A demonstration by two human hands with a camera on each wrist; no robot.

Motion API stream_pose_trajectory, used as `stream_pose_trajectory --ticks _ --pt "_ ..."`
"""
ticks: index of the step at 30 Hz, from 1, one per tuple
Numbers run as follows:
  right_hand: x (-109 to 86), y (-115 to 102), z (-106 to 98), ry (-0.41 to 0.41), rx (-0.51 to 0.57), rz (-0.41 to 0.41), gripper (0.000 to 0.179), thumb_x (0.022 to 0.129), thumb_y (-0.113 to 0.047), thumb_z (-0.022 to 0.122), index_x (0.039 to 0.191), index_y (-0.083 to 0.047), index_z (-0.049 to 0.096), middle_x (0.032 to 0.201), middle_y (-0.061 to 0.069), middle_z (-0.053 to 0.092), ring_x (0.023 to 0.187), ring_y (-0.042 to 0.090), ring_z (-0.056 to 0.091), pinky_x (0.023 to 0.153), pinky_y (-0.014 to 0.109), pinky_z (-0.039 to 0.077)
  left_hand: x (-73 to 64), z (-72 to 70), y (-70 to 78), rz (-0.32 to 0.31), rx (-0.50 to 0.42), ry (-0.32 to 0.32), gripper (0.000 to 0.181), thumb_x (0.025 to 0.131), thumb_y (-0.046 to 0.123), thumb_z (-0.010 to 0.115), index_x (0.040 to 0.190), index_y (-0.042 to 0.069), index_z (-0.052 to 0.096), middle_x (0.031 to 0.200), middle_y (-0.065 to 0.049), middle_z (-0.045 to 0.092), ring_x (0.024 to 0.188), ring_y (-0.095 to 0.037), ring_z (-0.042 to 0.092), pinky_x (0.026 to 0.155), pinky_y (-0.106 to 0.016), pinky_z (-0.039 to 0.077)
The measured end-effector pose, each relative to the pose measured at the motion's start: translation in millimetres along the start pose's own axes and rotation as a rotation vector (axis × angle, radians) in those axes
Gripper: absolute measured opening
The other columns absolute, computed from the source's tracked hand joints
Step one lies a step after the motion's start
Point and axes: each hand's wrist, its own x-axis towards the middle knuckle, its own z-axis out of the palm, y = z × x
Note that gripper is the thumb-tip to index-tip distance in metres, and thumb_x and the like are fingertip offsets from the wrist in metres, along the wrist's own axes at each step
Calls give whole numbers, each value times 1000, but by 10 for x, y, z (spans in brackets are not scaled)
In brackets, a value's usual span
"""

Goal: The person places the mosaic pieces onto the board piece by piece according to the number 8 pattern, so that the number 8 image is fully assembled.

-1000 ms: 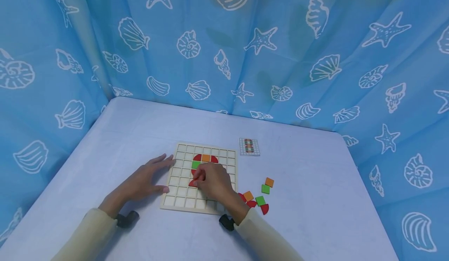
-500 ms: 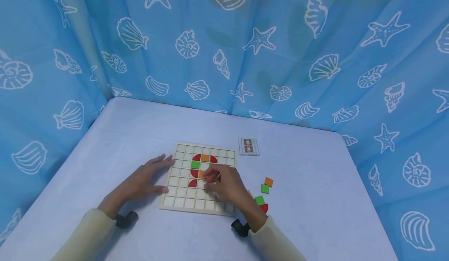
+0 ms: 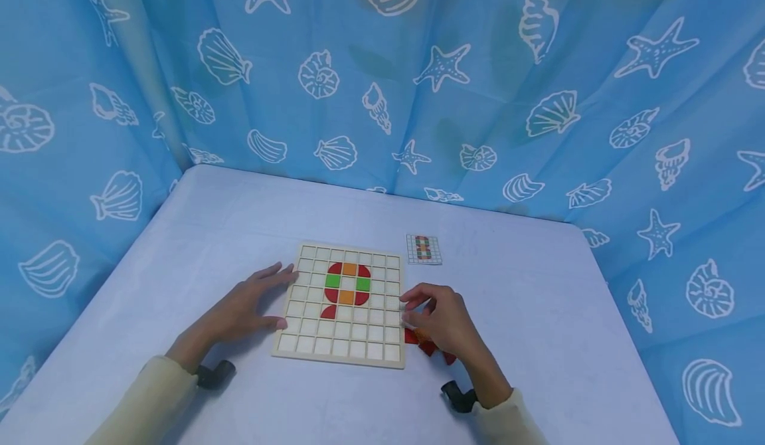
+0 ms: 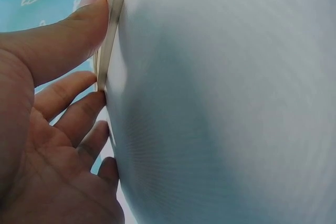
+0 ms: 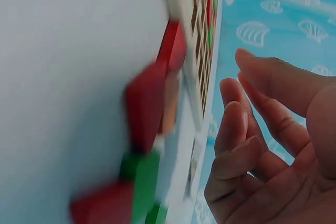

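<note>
A wooden grid board [image 3: 337,360] lies on the table. In its cells, red quarter-circle, orange and green square tiles form a ring, and one red quarter-circle tile [image 3: 328,312] sits just below the ring's lower left. My left hand [image 3: 242,309] touches the board's left edge with thumb and fingertips, as the left wrist view confirms. Over the board's right edge hovers my right hand [image 3: 442,319], fingers loosely bent and holding nothing. Beneath it are loose tiles, partly hidden: a red tile [image 3: 449,358] in the head view, and a green tile [image 5: 144,184] in the right wrist view.
A small printed pattern card [image 3: 424,249] lies beyond the board's upper right corner. White cloth covers the table [image 3: 538,312]. A blue curtain [image 3: 382,66] with shell and starfish prints hangs behind it and at both sides.
My right hand has moved off the red tile at the ring's lower left and travelled right, over the loose tiles, uncovering the ring. The left hand has stayed at the board's edge.
</note>
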Motion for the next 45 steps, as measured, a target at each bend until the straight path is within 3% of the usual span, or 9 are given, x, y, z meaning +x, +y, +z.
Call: stream_pose_trajectory --ticks 7,13,18,26,35,45 --pt "-64 144 -163 -22 -80 49 29 81 -11 93 104 -23 82 99 -1 70 79 20 56 61 28 53 -1 -9 7 -5 11 2 90 83 27 92 161 18 47 171 -19 37 159 -50 29 120 -73 37" --pt "-111 223 -179 -72 -174 46 28 79 -7 92 100 -24 82 93 -3 67 86 18 56 72 29 51 -5 -6 -2 10 4 6 90 83 28 92 161 18 48 171 -19 38 159 -50 30 119 -73 37" --pt "-137 225 -182 -68 -206 42 28 79 -6 92 94 -25 79 91 -3 65 85 17 55 69 28 52 -8 -6 -9 19 3 9 89 83 28 92 160 17 48 171 -18 39 159 -50 30 119 -73 37" --pt "-131 252 -165 -69 -147 12 30 82 -3 90 90 -23 69 85 -2 62 78 18 56 63 29 52 -5 -3 -8 18 5 7 90 84 28 92 161 18 48 171 -17 39 159 -50 30 119 -73 37" --pt "-96 183 -128 -19 1 -24 25 84 -4 88 92 -22 73 85 -2 68 76 19 62 65 26 57 0 7 -19 16 19 14 89 84 30 91 160 18 48 171 -17 40 159 -49 30 119 -73 38" --pt "-52 -41 103 -6 110 -58 17 88 -9 87 94 -21 78 83 -3 71 72 19 62 63 23 56 -1 19 -29 9 3 11 89 83 29 92 161 18 48 171 -17 39 159 -49 29 120 -73 36"
